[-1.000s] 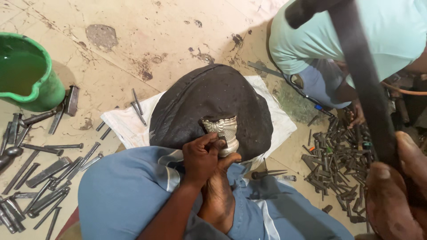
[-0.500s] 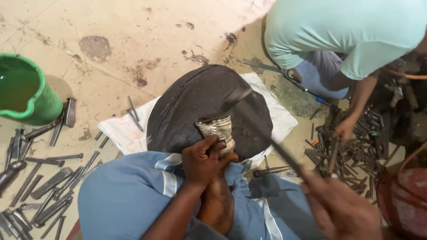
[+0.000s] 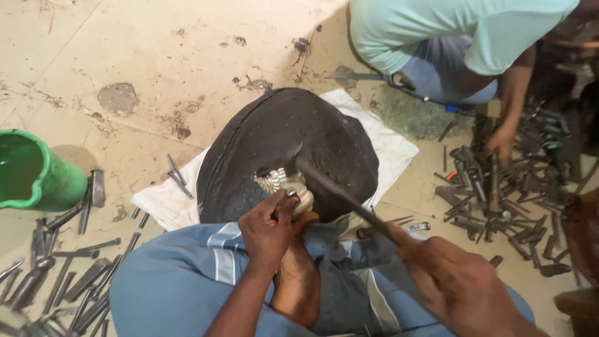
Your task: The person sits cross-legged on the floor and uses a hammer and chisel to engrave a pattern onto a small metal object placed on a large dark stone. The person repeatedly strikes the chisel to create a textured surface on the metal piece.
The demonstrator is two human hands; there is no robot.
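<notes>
A big black rounded mound [image 3: 293, 134] rests on a white cloth [image 3: 390, 146] on the floor. A small silver embossed metal piece [image 3: 279, 183] lies on its near side. My left hand [image 3: 269, 232] pinches a thin punch against that piece. My right hand [image 3: 458, 288] grips the handle of a dark hammer [image 3: 340, 190], whose head is down at the silver piece beside the punch. A bare foot [image 3: 299, 281] presses against the mound below my left hand, between my blue-clothed legs.
A green bucket [image 3: 47, 181] stands at the left. Several steel punches and chisels [image 3: 56, 274] lie on the floor at lower left. More tools [image 3: 499, 187] are piled at the right, where another person in a light green shirt [image 3: 462, 31] reaches a hand [image 3: 501, 142] into them.
My right hand has swung the hammer down from high at the right onto the punch at the silver piece. My left hand has stayed in place. The other person has leaned toward the tool pile.
</notes>
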